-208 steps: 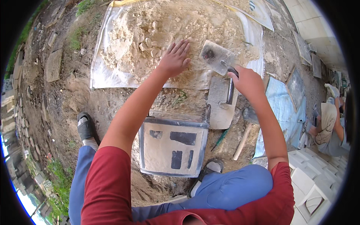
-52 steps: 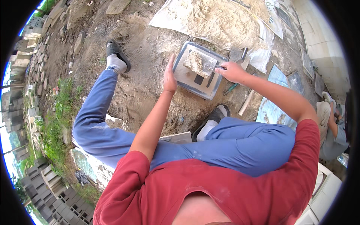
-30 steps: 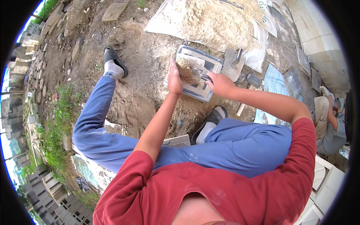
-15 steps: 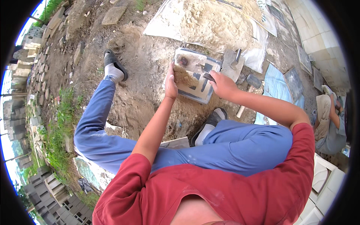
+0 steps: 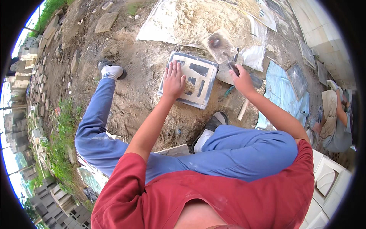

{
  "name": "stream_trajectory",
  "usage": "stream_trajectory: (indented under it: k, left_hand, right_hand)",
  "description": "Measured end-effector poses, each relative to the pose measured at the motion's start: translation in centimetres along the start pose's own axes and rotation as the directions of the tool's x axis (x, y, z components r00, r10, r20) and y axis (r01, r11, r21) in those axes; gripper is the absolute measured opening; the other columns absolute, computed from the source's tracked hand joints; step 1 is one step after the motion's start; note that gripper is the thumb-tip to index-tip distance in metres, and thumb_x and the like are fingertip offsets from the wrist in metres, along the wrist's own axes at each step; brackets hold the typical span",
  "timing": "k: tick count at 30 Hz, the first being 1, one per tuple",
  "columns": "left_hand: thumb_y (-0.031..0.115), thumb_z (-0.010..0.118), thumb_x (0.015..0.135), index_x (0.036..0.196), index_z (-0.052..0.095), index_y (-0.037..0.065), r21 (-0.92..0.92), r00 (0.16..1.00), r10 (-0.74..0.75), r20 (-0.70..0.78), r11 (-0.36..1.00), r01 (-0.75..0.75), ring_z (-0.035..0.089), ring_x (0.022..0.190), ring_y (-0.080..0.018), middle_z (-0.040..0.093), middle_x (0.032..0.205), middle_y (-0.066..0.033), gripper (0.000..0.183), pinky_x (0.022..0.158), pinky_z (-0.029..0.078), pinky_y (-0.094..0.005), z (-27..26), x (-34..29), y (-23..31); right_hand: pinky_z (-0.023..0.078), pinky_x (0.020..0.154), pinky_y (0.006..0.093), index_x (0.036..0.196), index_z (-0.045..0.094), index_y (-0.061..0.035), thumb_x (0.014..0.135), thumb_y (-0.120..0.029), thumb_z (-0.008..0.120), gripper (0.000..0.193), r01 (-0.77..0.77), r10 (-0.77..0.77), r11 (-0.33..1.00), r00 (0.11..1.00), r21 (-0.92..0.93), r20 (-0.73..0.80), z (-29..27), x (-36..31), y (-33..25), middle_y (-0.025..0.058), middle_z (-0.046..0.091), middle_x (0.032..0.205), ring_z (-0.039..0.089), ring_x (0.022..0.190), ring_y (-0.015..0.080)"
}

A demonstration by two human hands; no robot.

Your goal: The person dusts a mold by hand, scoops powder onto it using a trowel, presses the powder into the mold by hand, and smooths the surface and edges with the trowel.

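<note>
My left hand [image 5: 174, 81] lies with its fingers stretched out over the left part of a shallow rectangular mould [image 5: 207, 76]. The mould has a dark rim, a pale face and several dark cut-out shapes; some sandy powder sits beside my fingers. My right hand [image 5: 243, 81] is closed round the dark handle [image 5: 233, 68] of what looks like a trowel, right of the mould; its blade is hard to make out. Just beyond it, a dusty rectangular plate [image 5: 220, 45] with a dark round stain is at the edge of the sand heap. Whether the tool touches the plate, I cannot tell.
A heap of pale sand [image 5: 202, 19] lies on a white sheet [image 5: 152, 28] at the far side. To the right are a light blue sheet [image 5: 276, 93], a dark slab [image 5: 297, 82] and a wooden-handled tool [image 5: 243, 110]. Another person [image 5: 335, 122] sits at the far right.
The stained plate has gone from on top of the mould to the right and away, by the sand. My right hand moved right with the tool; my left hand now lies flat on the mould.
</note>
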State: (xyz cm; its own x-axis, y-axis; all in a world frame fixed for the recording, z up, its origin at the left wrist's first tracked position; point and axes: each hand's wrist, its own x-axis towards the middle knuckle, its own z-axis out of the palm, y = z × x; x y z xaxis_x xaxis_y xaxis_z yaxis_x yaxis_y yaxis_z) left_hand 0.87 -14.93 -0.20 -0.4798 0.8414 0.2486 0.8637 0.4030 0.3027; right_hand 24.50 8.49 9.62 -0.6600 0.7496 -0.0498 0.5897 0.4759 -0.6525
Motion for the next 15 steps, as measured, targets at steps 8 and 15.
stream_trajectory:
  k: [8, 15]
  left_hand:
    - [0.034, 0.036, 0.11, 0.165, 0.026, -0.005, 0.007, 0.997, -0.008, 0.074, 1.0, 0.007, 0.017, 0.163, -0.0405, 0.022, 0.174, -0.0252, 0.069, 0.132, 0.013, -0.051, -0.8, -2.1, 0.1]
    - [0.032, 0.034, 0.109, 0.167, 0.022, -0.005, 0.044, 0.995, -0.009, 0.095, 0.999, 0.005, 0.015, 0.164, -0.0379, 0.019, 0.176, -0.0233, 0.069, 0.133, 0.01, -0.0509, -0.8, 0.7, 1.1]
  right_hand:
    - [0.053, 0.082, 0.0444, 0.11, 0.068, 0.0042, 0.099, -0.035, 0.067, 0.041, -0.233, 0.291, 0.924, 0.943, 0.303, -0.16, -1.2, 6.1, 9.5, 0.0216, 0.073, 0.092, 0.071, 0.087, 0.0326]
    - [0.051, 0.065, 0.0414, 0.096, 0.069, 0.0005, 0.098, -0.037, 0.068, 0.038, -0.353, 0.445, 0.854, 0.876, 0.382, -0.186, -0.9, 11.3, 16.0, 0.0122, 0.07, 0.078, 0.066, 0.068, 0.0242]
